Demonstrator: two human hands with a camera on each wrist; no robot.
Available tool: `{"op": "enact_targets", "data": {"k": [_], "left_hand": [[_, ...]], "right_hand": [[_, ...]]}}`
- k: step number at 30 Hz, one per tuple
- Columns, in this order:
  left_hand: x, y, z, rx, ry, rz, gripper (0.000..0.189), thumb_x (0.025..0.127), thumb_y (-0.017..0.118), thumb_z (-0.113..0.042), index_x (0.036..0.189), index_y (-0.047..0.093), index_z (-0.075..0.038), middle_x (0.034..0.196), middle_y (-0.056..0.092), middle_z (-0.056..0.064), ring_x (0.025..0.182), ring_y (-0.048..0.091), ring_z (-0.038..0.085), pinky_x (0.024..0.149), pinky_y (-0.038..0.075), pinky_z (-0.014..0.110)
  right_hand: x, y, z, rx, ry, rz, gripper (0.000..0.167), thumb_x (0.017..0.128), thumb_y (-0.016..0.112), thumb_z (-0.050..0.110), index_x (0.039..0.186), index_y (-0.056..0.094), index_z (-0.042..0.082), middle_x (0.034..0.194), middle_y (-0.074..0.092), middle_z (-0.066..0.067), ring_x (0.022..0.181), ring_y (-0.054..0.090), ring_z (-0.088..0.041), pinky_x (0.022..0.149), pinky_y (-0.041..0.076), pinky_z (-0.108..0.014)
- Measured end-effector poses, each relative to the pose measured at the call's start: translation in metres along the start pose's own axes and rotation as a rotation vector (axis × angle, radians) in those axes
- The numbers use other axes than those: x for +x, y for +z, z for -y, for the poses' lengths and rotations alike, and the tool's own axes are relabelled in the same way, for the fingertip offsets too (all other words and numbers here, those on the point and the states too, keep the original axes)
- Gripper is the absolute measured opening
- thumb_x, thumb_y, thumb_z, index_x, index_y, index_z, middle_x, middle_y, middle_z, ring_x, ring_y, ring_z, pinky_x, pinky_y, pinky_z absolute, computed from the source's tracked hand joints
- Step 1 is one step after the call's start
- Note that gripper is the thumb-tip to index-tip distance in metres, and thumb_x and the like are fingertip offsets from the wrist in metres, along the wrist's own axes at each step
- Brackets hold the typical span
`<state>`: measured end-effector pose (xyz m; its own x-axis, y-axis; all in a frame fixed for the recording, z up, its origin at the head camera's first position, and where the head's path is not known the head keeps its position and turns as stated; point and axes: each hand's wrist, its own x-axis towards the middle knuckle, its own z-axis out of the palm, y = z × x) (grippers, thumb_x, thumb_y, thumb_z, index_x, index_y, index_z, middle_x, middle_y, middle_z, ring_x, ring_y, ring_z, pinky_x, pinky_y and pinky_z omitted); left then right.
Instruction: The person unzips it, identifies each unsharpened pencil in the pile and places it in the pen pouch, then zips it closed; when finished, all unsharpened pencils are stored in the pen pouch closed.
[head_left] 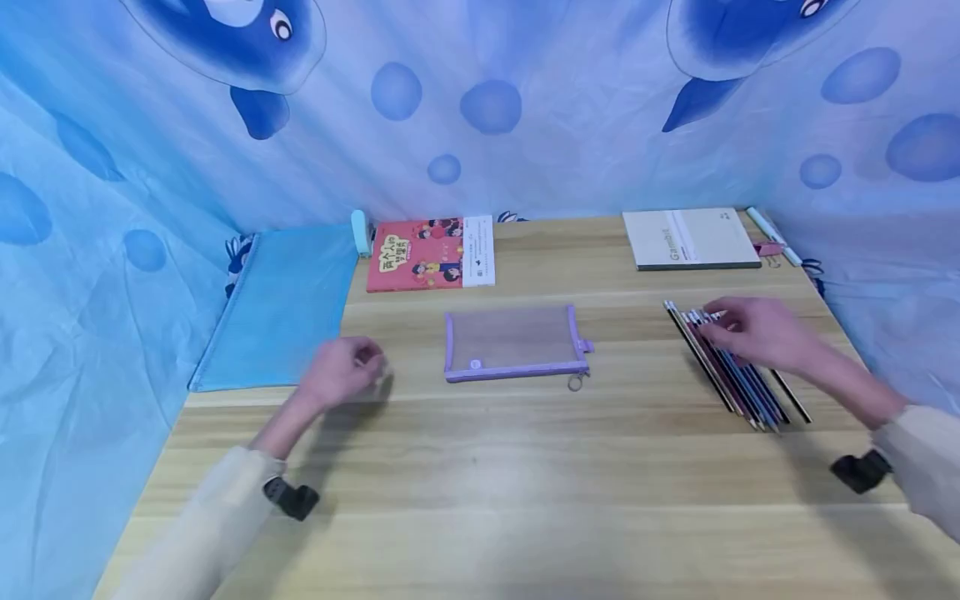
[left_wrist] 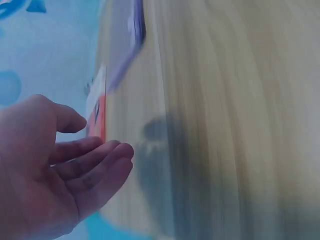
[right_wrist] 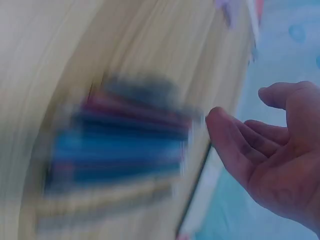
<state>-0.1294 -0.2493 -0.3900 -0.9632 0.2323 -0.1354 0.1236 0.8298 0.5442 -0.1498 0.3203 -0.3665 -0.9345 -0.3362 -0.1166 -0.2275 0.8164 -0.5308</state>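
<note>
My right hand [head_left: 757,332] hovers over the top ends of a bunch of pencils [head_left: 731,375] on the right of the table. In the right wrist view its fingers are loosely bent, apart from the blurred pencils [right_wrist: 120,145], and hold nothing. Over the table beside the blue folder [head_left: 277,308] hangs my left hand [head_left: 341,371]. Its palm and loosely curled fingers show without anything in them in the left wrist view. Between the two hands lies a flat purple-edged mesh zip pouch [head_left: 513,340] with a ring at its corner.
Along the back stand a light-blue stapler [head_left: 362,233], a red-and-white book [head_left: 431,254] and a pale notebook [head_left: 690,239]. Right of the notebook are a pink clip [head_left: 768,248] and a light-blue pen-like stick [head_left: 772,236]. A blue patterned sheet [head_left: 555,150] hangs behind the wooden table [head_left: 487,483].
</note>
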Motion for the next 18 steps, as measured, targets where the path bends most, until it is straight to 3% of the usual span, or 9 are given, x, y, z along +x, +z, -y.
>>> {"op": "enact_targets", "data": {"k": [3, 6, 9, 12, 18], "left_hand": [[0.02, 0.02, -0.018, -0.136, -0.036, 0.013, 0.031, 0.096, 0.061, -0.013, 0.119, 0.061, 0.009, 0.101, 0.067, 0.017, 0.09, 0.065, 0.03, 0.078, 0.057, 0.04], [0.034, 0.039, -0.034, -0.151, -0.091, -0.011, 0.042, 0.095, 0.063, -0.017, 0.128, 0.056, 0.008, 0.107, 0.065, 0.017, 0.096, 0.063, 0.03, 0.087, 0.054, 0.043], [0.045, 0.051, -0.049, -0.137, -0.138, -0.017, 0.047, 0.093, 0.065, -0.02, 0.13, 0.054, 0.008, 0.102, 0.064, 0.014, 0.09, 0.061, 0.027, 0.085, 0.053, 0.041], [0.051, 0.059, -0.06, -0.124, -0.17, -0.005, 0.043, 0.091, 0.065, -0.02, 0.122, 0.057, 0.008, 0.093, 0.061, 0.011, 0.081, 0.057, 0.024, 0.077, 0.052, 0.038], [0.055, 0.064, -0.071, -0.112, -0.229, 0.04, 0.035, 0.09, 0.065, -0.021, 0.114, 0.058, 0.004, 0.087, 0.059, 0.011, 0.075, 0.055, 0.024, 0.063, 0.048, 0.034]], "right_hand": [[0.017, 0.023, 0.019, 0.245, 0.023, 0.045, 0.042, 0.098, 0.062, 0.014, 0.129, 0.053, -0.014, 0.102, 0.068, -0.028, 0.071, 0.07, -0.029, 0.056, 0.058, -0.037], [0.036, 0.047, 0.037, 0.339, 0.011, 0.085, 0.044, 0.097, 0.064, 0.011, 0.13, 0.052, -0.015, 0.105, 0.067, -0.027, 0.076, 0.069, -0.032, 0.062, 0.059, -0.04], [0.053, 0.066, 0.05, 0.273, -0.021, 0.097, 0.045, 0.094, 0.066, 0.014, 0.128, 0.054, -0.014, 0.106, 0.067, -0.024, 0.083, 0.068, -0.03, 0.075, 0.057, -0.044], [0.067, 0.077, 0.058, 0.208, -0.024, 0.103, 0.052, 0.093, 0.069, 0.018, 0.132, 0.052, -0.012, 0.109, 0.066, -0.022, 0.08, 0.067, -0.027, 0.079, 0.055, -0.043], [0.087, 0.088, 0.069, 0.277, -0.002, 0.143, 0.065, 0.091, 0.069, 0.014, 0.143, 0.039, -0.013, 0.114, 0.059, -0.028, 0.071, 0.065, -0.025, 0.065, 0.057, -0.035]]}}
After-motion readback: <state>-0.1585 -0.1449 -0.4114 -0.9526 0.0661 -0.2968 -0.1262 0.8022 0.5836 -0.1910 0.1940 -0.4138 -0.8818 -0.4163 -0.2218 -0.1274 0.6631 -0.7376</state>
